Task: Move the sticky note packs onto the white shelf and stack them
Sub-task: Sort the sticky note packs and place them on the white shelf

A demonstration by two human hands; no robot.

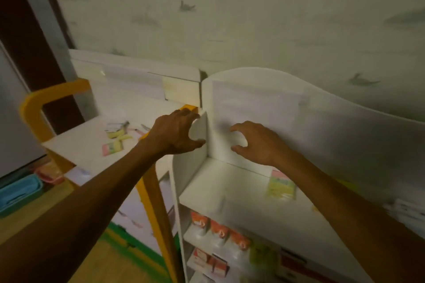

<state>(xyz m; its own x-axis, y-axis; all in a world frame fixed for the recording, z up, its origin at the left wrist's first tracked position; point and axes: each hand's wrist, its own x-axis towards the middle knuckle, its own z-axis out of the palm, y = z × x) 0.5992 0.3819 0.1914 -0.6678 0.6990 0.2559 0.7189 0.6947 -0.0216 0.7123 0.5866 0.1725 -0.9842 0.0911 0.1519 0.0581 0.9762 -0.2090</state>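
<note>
A yellow-green sticky note pack (281, 185) lies on the top board of the white shelf (220, 193), beside my right forearm. More packs, one pink-and-green (112, 147) and a yellow one (119, 135), lie on the white desk (76, 145) at the left. My left hand (176, 132) hovers above the gap between desk and shelf, fingers spread and loosely curled, holding nothing. My right hand (255, 142) hangs over the shelf's top board near its left side wall, fingers loosely curled, empty.
The shelf's lower levels hold orange and red boxes (218, 227). A yellow frame (34, 108) borders the desk, with scissors or pens (125, 124) on it. A blue basket (18, 193) sits on the floor at the left. White papers (407, 213) lie at the right edge.
</note>
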